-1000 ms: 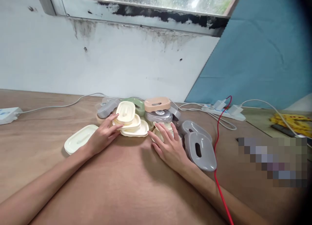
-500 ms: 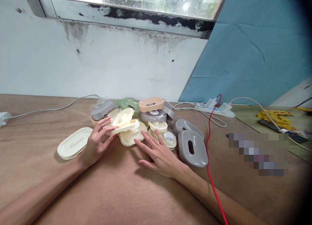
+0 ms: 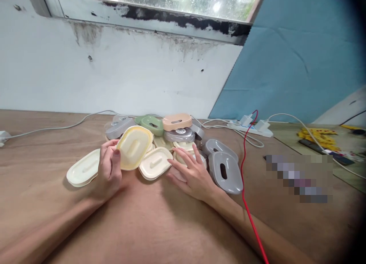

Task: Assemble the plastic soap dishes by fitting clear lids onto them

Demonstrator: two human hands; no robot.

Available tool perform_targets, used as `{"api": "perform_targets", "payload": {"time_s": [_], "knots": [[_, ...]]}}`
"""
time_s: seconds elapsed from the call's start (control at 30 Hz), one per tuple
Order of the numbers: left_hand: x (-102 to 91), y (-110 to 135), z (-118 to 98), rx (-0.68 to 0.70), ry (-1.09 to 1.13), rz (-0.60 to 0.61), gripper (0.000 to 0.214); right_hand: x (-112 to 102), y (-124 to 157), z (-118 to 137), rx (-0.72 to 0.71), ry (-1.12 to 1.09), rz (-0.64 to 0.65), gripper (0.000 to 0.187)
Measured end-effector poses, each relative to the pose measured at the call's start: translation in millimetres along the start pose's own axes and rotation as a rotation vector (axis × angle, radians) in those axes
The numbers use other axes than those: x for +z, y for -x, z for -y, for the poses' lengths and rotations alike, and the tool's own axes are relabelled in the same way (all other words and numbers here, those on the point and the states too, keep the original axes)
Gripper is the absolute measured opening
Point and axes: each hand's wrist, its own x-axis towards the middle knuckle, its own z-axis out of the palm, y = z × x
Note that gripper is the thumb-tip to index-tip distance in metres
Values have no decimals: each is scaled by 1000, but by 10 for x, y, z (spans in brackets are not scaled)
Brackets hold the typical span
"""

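My left hand [image 3: 110, 166] is closed on a cream oval plastic tray [image 3: 134, 147] with a yellowish rim, gripping its left edge and holding it up with its face turned to me. A second cream tray [image 3: 155, 164], with a raised bar along its middle, lies tilted just right of it. The fingers of my right hand [image 3: 190, 172] are spread, and a fingertip touches that tray's right edge; its thumb is blurred. Another cream tray [image 3: 82, 168] rests on the table behind my left wrist, partly covered by it.
Behind the trays is a pile with a green cover [image 3: 151, 124], a peach cover [image 3: 177, 121] and grey ones. Slotted grey covers [image 3: 225, 172] lie right of my right hand. A red cable [image 3: 243, 172] crosses the table [image 3: 160, 226] near a white power strip [image 3: 265, 131].
My left hand has lifted a cream tray off the pile and turned its face toward me. The tray by my right hand has changed its tilt; my right hand moved slightly right.
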Motion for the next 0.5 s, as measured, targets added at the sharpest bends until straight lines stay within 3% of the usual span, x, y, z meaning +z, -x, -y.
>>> {"api": "perform_targets", "payload": {"time_s": [0.1,0.2,0.37,0.5], "knots": [[-68,26,-25,193,-52,-38,28,-102,-24,-63,203,141,-112,34],[-102,98,-100,479,-95,25,16,-260,-2,-202,447,316,-120,49],[5,198,-289,889,-149,347,15,-494,157,-513,745,475,68,68],[124,209,-340,962,-119,559,14,-551,230,-630,852,445,241,75]]}}
